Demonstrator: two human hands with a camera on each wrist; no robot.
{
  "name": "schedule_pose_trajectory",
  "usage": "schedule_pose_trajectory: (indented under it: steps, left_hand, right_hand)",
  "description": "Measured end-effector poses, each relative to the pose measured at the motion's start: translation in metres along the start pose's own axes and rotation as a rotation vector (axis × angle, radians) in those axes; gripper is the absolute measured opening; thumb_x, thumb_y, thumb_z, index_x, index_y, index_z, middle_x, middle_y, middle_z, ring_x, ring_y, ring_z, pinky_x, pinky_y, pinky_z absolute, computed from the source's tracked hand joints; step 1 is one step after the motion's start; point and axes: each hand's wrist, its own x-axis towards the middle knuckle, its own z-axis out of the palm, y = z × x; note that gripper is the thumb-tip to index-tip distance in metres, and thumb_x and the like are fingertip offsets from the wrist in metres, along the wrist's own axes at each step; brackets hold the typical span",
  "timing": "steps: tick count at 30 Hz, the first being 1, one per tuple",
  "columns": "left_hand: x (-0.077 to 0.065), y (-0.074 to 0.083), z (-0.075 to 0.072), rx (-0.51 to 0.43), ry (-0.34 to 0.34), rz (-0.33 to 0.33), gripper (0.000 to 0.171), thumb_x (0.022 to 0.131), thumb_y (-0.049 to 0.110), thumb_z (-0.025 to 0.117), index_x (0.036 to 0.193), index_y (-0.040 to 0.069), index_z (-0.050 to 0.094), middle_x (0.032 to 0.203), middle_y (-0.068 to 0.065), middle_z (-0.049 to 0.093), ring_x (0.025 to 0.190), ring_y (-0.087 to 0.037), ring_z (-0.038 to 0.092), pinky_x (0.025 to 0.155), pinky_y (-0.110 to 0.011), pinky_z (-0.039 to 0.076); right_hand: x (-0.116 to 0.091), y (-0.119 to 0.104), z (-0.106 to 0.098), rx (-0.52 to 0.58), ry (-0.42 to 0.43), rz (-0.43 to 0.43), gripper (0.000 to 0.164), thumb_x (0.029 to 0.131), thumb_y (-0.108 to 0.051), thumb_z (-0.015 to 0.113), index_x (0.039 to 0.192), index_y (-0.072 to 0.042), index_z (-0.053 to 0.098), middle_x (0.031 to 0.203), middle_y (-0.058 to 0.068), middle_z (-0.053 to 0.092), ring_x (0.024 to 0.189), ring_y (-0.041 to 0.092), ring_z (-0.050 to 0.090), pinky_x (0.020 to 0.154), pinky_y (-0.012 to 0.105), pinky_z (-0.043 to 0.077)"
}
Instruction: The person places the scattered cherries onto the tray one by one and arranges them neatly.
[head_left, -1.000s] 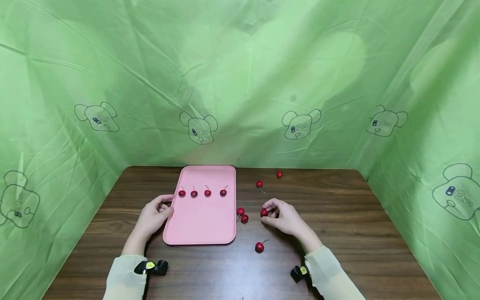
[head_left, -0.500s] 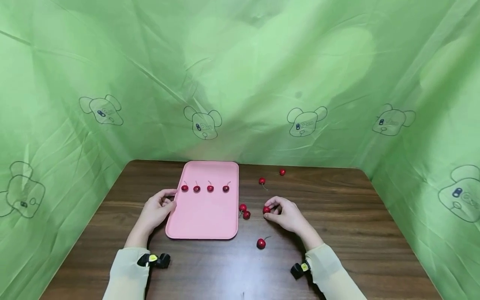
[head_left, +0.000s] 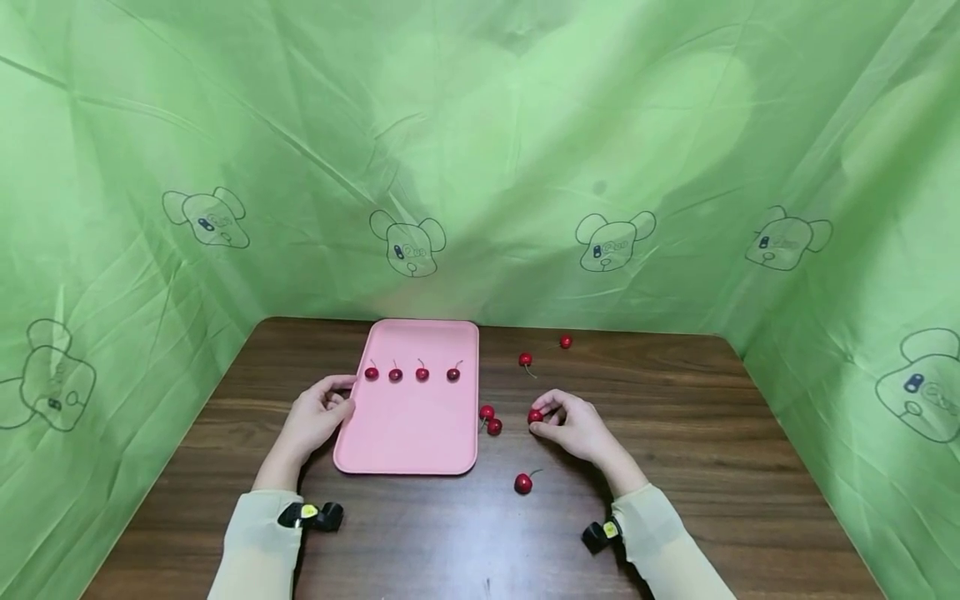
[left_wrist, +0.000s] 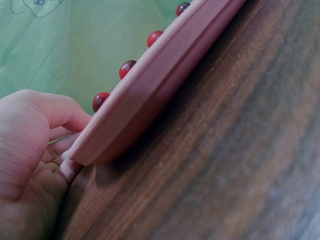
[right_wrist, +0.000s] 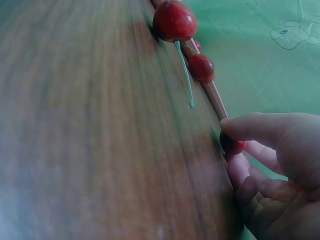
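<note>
Green cloth (head_left: 480, 150) backs a brown tabletop (head_left: 697, 517). Head view: left hand (head_left: 318, 417) gripping a pink tray (head_left: 412, 433), right hand (head_left: 576, 427) pinching one cherry (head_left: 535, 416) right of it. Left wrist: four cherries (left_wrist: 127, 69) show over the tray's rim. Right wrist: loose cherries (right_wrist: 174, 22) nearby.

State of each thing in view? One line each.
Pink tray: right side up
Four tray cherries: in one row, stems on
Left hand: grips tray's left edge
Held cherry: pinched in right hand
Right hand: holding that cherry
Cherry pair beside tray: loose on table
Front cherry: on table, stem on
Two far cherries: loose on table
Green cloth: creased
</note>
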Motion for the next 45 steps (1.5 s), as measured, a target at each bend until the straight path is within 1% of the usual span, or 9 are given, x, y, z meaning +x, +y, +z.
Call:
schedule_pose_trajectory:
  steps: [7, 11, 17, 23, 27, 33, 37, 42, 45]
  left_hand:
    - [-0.002, -0.001, 0.001, 0.001, -0.007, 0.008, 0.04, 0.102, 0.007, 0.073, 0.141, 0.003, 0.068, 0.107, -0.015, 0.07, 0.086, -0.017, 0.061, 0.072, -0.023, 0.052]
    - [-0.001, 0.0, 0.0, -0.016, 0.003, 0.03, 0.039, 0.102, 0.007, 0.073, 0.141, 0.003, 0.069, 0.115, -0.016, 0.072, 0.088, -0.016, 0.061, 0.073, -0.022, 0.052]
    - [-0.002, 0.001, -0.001, -0.006, 0.011, 0.011, 0.04, 0.102, 0.006, 0.072, 0.142, 0.003, 0.068, 0.112, -0.016, 0.071, 0.086, -0.015, 0.061, 0.072, -0.022, 0.052]
    - [0.0, 0.001, 0.0, 0.004, 0.008, 0.011, 0.04, 0.103, 0.007, 0.072, 0.142, 0.002, 0.068, 0.111, -0.015, 0.071, 0.088, -0.017, 0.061, 0.073, -0.023, 0.051]
    - [0.001, 0.001, 0.002, 0.016, 0.015, 0.003, 0.04, 0.102, 0.007, 0.071, 0.141, 0.002, 0.068, 0.105, -0.013, 0.069, 0.087, -0.018, 0.06, 0.071, -0.023, 0.051]
    - [0.002, 0.002, 0.003, 0.012, 0.007, -0.005, 0.04, 0.103, 0.009, 0.072, 0.142, 0.004, 0.068, 0.109, -0.013, 0.07, 0.089, -0.02, 0.061, 0.073, -0.023, 0.051]
    - [0.002, 0.002, 0.003, 0.009, -0.003, -0.005, 0.04, 0.104, 0.01, 0.071, 0.143, 0.005, 0.068, 0.11, -0.013, 0.07, 0.09, -0.02, 0.061, 0.074, -0.023, 0.051]
    - [0.001, 0.0, 0.001, 0.002, -0.009, 0.004, 0.041, 0.104, 0.011, 0.072, 0.144, 0.003, 0.067, 0.106, -0.014, 0.07, 0.089, -0.02, 0.06, 0.073, -0.024, 0.05]
    - [0.001, 0.0, -0.001, 0.004, -0.008, 0.001, 0.04, 0.105, 0.01, 0.072, 0.144, 0.004, 0.067, 0.105, -0.013, 0.069, 0.089, -0.021, 0.061, 0.073, -0.024, 0.051]
  right_hand:
    - [-0.003, 0.005, 0.0, 0.02, -0.009, 0.013, 0.024, 0.092, -0.016, 0.089, 0.11, -0.015, 0.074, 0.101, -0.001, 0.073, 0.083, 0.014, 0.066, 0.072, 0.029, 0.052]
    - [0.0, 0.002, -0.003, 0.03, 0.001, 0.004, 0.023, 0.093, -0.016, 0.087, 0.111, -0.015, 0.073, 0.102, 0.0, 0.073, 0.083, 0.015, 0.066, 0.069, 0.029, 0.053]
    - [0.016, -0.022, -0.011, 0.031, 0.029, -0.004, 0.024, 0.094, -0.019, 0.087, 0.114, -0.017, 0.073, 0.105, 0.0, 0.075, 0.087, 0.015, 0.068, 0.071, 0.031, 0.055]
    - [0.04, -0.057, -0.006, 0.107, 0.096, -0.045, 0.027, 0.094, -0.021, 0.088, 0.116, -0.016, 0.073, 0.106, 0.001, 0.076, 0.092, 0.019, 0.07, 0.076, 0.035, 0.054]
    - [0.059, -0.078, 0.008, 0.127, 0.097, -0.073, 0.027, 0.094, -0.021, 0.088, 0.117, -0.016, 0.074, 0.105, 0.001, 0.076, 0.091, 0.02, 0.069, 0.076, 0.036, 0.054]
    - [0.085, -0.102, 0.032, 0.132, 0.051, -0.109, 0.026, 0.094, -0.02, 0.087, 0.117, -0.016, 0.075, 0.103, 0.0, 0.076, 0.089, 0.018, 0.067, 0.074, 0.034, 0.054]
    - [0.102, -0.118, 0.049, 0.143, 0.021, -0.136, 0.026, 0.095, -0.02, 0.086, 0.119, -0.015, 0.075, 0.105, 0.0, 0.075, 0.093, 0.018, 0.067, 0.078, 0.034, 0.056]
    - [0.116, -0.135, 0.079, 0.171, -0.023, -0.162, 0.029, 0.095, -0.02, 0.085, 0.121, -0.011, 0.074, 0.109, 0.003, 0.076, 0.096, 0.021, 0.07, 0.082, 0.032, 0.058]
    - [0.118, -0.143, 0.103, 0.176, -0.041, -0.147, 0.029, 0.095, -0.017, 0.086, 0.121, -0.01, 0.074, 0.11, 0.003, 0.076, 0.093, 0.017, 0.07, 0.083, 0.028, 0.057]
